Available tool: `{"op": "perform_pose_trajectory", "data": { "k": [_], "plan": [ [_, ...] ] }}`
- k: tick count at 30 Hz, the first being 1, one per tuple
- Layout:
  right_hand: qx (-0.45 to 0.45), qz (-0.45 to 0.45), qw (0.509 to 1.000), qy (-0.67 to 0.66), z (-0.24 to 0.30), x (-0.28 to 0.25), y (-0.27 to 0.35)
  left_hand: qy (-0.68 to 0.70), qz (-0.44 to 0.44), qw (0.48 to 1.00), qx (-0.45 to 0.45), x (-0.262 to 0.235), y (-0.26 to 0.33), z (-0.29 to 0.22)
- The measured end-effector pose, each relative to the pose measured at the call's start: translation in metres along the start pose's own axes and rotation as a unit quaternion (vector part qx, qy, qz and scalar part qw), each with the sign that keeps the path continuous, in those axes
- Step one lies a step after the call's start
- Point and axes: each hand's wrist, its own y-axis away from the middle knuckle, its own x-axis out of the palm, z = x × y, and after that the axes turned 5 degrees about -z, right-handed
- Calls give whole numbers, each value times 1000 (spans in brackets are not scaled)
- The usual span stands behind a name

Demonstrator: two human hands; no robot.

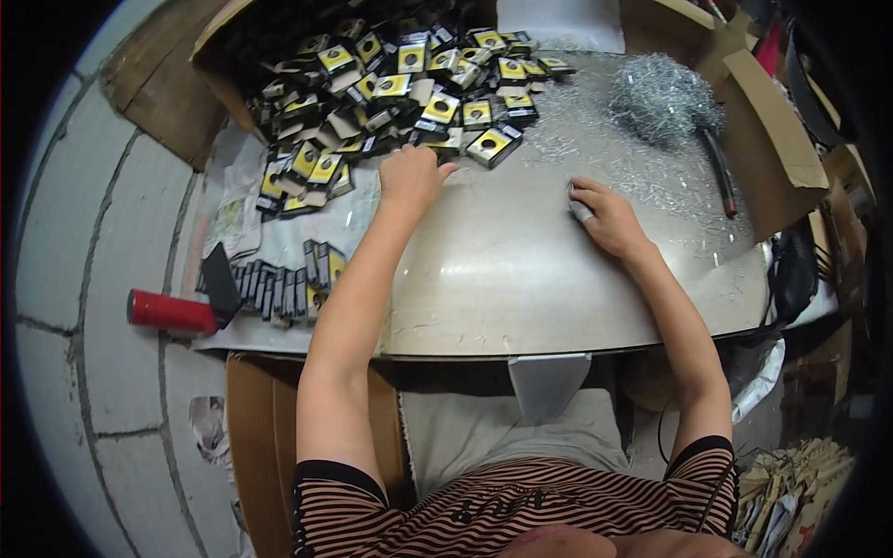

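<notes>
Yellow-and-black cardboard packets (400, 88) lie in one loose heap at the far left of the work surface — too many to count, several dozen at least, spilling out of an open cardboard box (216, 46). Each packet is a small flat rectangle, black at the edges with a yellow face and a dark round hole in the middle; a few lie face down and show plain brown card. One packet (493, 144) sits at the near edge of the heap, tilted, just beyond the hands.

Two hands are in view. The left hand (412, 177) rests palm down at the heap's near edge, fingers curled against the nearest packets; whether it holds one I cannot tell. The right hand (605, 216) lies on the grey curved tabletop (521, 279), its fingers pinched narrowly on a small pale piece (579, 210) — too small to name.

One mound of small silver metal bits (662, 93) stands at the far right, with more scattered thinly across the tabletop toward the right hand. One dark rod with a red tip (718, 177) lies beside the mound. One row of packets standing on edge (279, 284) lines the near left, roughly a dozen, next to one red cylinder (172, 312).
</notes>
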Motion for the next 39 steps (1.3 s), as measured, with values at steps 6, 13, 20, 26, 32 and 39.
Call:
{"op": "perform_pose_trajectory", "data": {
  "k": [6, 13, 20, 26, 32, 39],
  "plan": [
    [121, -126, 984, 34, -56, -20, 11, -86, 56, 992, 68, 6, -34, -6],
    [-54, 41, 995, 70, 39, -5, 58, 360, -101, 925, -61, -50, 34, -14],
    [53, -97, 992, -69, 27, -9, 95, 834, 26, 504, -224, -68, 276, -75],
    [-75, -48, 995, 35, 100, 31, 133, 617, 296, 694, -222, 33, 396, -112],
    [-45, -65, 997, 13, 127, 6, 174, 717, 434, 456, -301, 49, 385, -147],
    [-90, 9, 996, -12, 138, -3, 209, 767, 373, 390, -349, 36, 391, -152]
  ]
}}
